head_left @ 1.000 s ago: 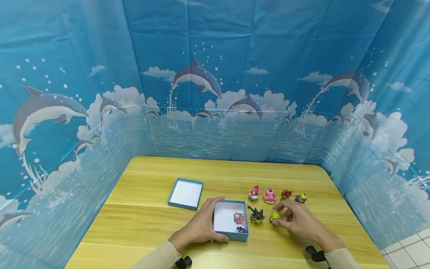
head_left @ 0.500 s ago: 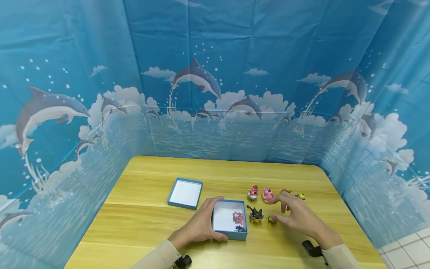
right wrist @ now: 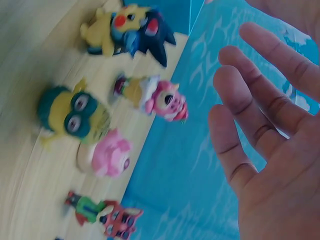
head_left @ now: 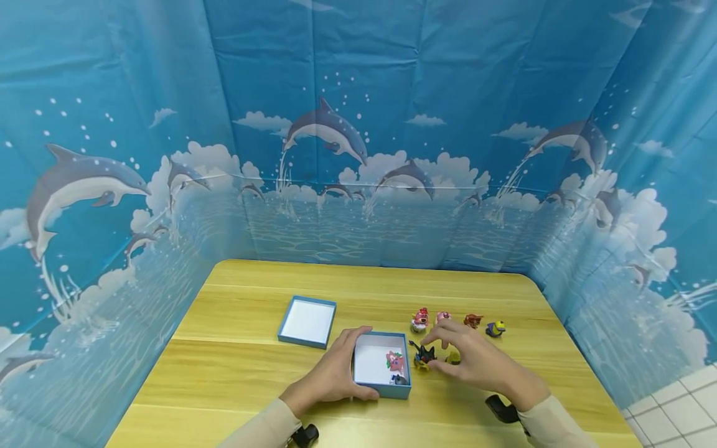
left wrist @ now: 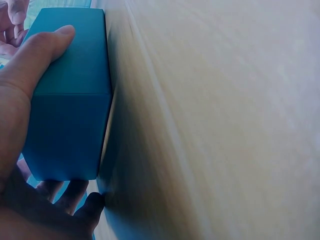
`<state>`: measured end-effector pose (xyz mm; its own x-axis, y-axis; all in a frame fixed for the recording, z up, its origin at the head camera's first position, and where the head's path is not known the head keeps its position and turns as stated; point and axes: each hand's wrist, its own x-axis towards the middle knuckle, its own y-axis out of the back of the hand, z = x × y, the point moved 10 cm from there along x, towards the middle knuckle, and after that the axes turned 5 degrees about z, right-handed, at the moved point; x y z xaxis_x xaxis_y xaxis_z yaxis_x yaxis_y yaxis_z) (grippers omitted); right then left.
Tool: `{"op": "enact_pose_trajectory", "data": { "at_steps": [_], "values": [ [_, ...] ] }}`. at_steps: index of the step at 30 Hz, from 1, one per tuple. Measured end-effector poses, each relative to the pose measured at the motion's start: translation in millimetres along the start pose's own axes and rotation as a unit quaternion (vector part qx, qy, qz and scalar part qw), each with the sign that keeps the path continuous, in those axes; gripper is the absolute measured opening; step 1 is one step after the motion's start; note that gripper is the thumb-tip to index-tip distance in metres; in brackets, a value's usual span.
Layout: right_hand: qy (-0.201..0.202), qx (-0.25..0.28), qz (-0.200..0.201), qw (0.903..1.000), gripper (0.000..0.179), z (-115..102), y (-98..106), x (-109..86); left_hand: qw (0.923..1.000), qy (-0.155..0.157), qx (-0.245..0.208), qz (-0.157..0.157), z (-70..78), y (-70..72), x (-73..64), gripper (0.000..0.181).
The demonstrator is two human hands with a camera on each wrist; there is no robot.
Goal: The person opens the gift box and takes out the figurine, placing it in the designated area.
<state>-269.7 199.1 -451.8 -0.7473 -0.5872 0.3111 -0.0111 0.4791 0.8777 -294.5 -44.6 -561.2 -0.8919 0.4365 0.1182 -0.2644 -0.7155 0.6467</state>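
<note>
My left hand (head_left: pixel 330 376) grips a small blue box (head_left: pixel 386 392) from its left side, thumb along the near wall, as the left wrist view also shows. Inside the box's white interior lie a pink figurine (head_left: pixel 394 361) and a dark grey one (head_left: pixel 399 379). Over the table, my right hand (head_left: pixel 476 358) hovers with loosely bent fingers right at a yellow figurine in a black pointed-ear hood (head_left: pixel 424 354). Its fingers (right wrist: pixel 232 95) are spread with nothing between them in the right wrist view. A minion figurine (right wrist: pixel 75 114) stands beside the hooded one, partly hidden by the hand in the head view.
Behind stand a pink bear figurine with a red top (head_left: pixel 420 320), another pink figurine (head_left: pixel 443 317), a reddish fox figurine (head_left: pixel 472 320) and a yellow-and-purple figurine (head_left: pixel 495 328). The upturned box lid (head_left: pixel 307 322) lies left of the box. A dolphin-print curtain (head_left: pixel 336 236) surrounds the wooden table.
My right hand has let go of the minion figurine, leaving it on the table, and moved left to the black-hooded figurine. The left hand stays on the box.
</note>
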Motion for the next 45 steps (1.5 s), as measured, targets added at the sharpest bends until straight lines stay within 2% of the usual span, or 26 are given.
{"op": "enact_pose_trajectory", "data": {
  "at_steps": [10, 21, 31, 40, 45],
  "values": [
    [0.061, -0.016, -0.032, 0.9975, 0.027, -30, -20, 21.3, 1.0000, 0.000, -0.002, -0.006, 1.4, 2.7, 2.3, 0.137],
    [0.107, 0.003, -0.074, 0.9915, 0.015, -50, -40, 35.8, 0.9999, 0.002, 0.003, -0.011, 2.7, 4.9, 2.0, 0.135],
    [0.082, -0.007, -0.116, 0.9898, 0.011, -45, -54, 41.1, 0.9999, 0.000, 0.006, -0.010, 4.2, 4.6, 0.8, 0.135],
    [0.120, 0.011, -0.106, 0.9870, 0.006, -52, -58, 45.8, 0.9999, -0.001, 0.011, -0.008, 3.1, 1.7, 0.9, 0.136],
    [0.118, 0.011, -0.114, 0.9864, 0.005, -51, -63, 48.6, 0.9999, -0.002, 0.011, -0.007, 2.5, 0.7, 0.4, 0.135]
  ]
}}
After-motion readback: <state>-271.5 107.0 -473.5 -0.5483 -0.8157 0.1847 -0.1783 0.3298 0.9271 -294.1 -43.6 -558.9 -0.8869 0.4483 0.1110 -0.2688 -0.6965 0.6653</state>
